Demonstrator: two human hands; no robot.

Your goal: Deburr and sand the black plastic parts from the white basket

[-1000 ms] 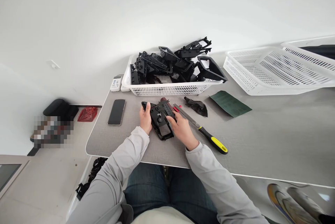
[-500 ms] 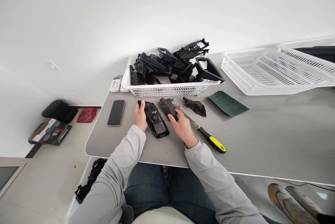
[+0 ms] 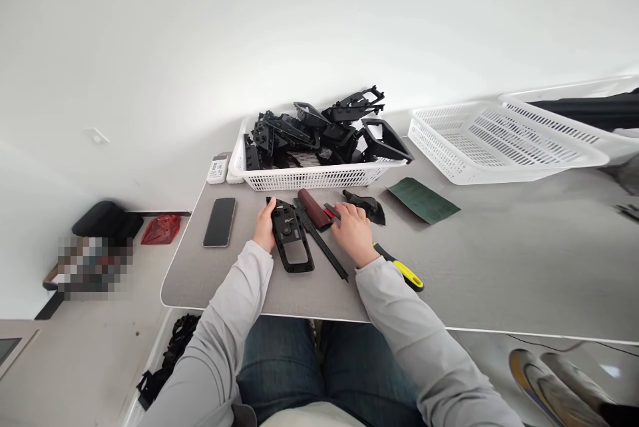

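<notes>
My left hand [image 3: 264, 225] grips the upper left edge of a black plastic frame part [image 3: 288, 234], which has a wide opening at its lower end. Just right of that part, a black caliper [image 3: 322, 246] lies slanted on the grey table, beside a dark red roll [image 3: 313, 208]. My right hand [image 3: 353, 231] is closed over the blade of a file with a black and yellow handle [image 3: 410, 275]; the handle sticks out to the right beneath the wrist. A black crumpled cloth [image 3: 372, 206] lies just beyond this hand.
A white basket [image 3: 314, 178] heaped with black plastic parts stands at the back. White baskets [image 3: 462, 171] stand at the right rear. A green sheet [image 3: 423, 199] lies between. A phone [image 3: 219, 222] lies at left, near a small white box [image 3: 217, 169].
My right hand has let go of the caliper, now lying on the table, and moved right onto the file. The view has shifted slightly; my left hand still holds the frame part.
</notes>
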